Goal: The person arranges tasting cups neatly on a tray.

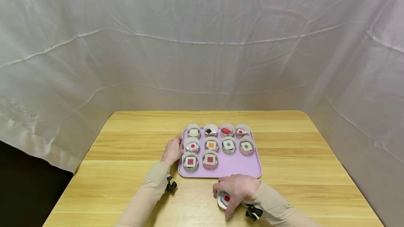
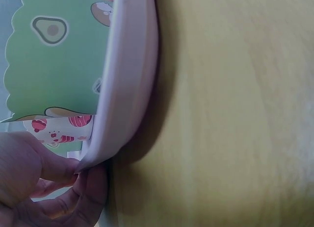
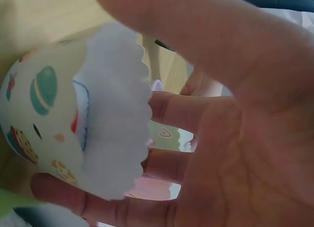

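Observation:
At the left edge of a pale purple tray (image 1: 235,165), my left hand (image 1: 173,150) pinches the rim between thumb and fingers, as the left wrist view shows. My right hand (image 1: 237,189) reaches over a printed paper baking cup (image 3: 54,109) with a scalloped white inside, standing on the table just in front of the tray. Its fingers are spread along one side and touch the cup; the thumb (image 3: 191,31) lies on the other side, with table showing between thumb and cup. Inside sits a white piece with a red centre (image 1: 226,198). Another cup (image 1: 247,202) is partly hidden under the right wrist.
Several paper cups stand in rows on the tray, among them one with an orange-centred piece (image 1: 211,145) and one with a green-centred piece (image 1: 247,146). The light wood table (image 1: 300,171) extends around the tray. A pale curtain (image 1: 202,62) hangs behind it.

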Demonstrator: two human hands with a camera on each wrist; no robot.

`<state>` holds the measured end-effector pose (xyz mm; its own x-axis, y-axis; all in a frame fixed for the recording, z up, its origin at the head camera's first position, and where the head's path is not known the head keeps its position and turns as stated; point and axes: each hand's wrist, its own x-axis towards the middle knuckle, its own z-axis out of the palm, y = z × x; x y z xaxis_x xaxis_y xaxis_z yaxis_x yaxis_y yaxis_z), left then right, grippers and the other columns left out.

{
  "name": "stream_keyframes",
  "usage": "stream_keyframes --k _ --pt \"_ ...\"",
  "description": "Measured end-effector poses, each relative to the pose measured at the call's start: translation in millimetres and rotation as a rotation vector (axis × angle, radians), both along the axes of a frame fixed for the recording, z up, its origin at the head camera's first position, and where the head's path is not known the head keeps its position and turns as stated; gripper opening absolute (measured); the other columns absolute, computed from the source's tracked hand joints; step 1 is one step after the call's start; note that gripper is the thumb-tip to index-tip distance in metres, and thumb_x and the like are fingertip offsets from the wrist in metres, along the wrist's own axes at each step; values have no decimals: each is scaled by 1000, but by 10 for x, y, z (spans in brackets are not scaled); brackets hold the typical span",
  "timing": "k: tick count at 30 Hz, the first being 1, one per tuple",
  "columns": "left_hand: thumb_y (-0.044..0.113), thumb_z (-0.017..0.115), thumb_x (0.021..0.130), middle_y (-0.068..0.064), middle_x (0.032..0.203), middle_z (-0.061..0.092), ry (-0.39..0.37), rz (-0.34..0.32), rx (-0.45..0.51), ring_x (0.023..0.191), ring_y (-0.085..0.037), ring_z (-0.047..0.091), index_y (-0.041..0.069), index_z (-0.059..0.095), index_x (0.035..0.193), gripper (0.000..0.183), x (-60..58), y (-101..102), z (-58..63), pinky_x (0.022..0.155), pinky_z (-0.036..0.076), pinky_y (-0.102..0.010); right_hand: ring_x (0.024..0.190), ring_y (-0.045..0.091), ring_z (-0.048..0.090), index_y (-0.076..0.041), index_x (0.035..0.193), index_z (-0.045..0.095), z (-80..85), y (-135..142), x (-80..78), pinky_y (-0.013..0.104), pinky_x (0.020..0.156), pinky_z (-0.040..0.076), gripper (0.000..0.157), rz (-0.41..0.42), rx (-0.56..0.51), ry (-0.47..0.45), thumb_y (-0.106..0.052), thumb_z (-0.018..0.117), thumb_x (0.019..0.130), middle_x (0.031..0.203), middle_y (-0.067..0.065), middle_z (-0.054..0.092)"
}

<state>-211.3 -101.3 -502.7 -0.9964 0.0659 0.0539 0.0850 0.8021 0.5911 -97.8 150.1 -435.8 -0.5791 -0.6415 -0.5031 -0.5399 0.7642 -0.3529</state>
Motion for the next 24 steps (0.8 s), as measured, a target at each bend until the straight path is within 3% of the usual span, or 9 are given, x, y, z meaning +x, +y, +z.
stream_keyframes --k 16,24 --pt "3 58 96 -26 115 68 -5 1 -4 107 -39 66 -6 60 120 26 -20 -6 -29 96 56 -50 81 5 47 -36 100 60 -82 -82 32 20 70 42 47 4 61 66 -26 90 66 97 -17 54" --pt "3 58 96 -27 117 67 -12 8 -2 110 -41 66 -6 60 122 27 -19 -3 -29 98 55 -51 79 5 48 -35 100 61 -91 -92 29 20 69 42 47 21 52 111 -27 90 65 97 -16 56"
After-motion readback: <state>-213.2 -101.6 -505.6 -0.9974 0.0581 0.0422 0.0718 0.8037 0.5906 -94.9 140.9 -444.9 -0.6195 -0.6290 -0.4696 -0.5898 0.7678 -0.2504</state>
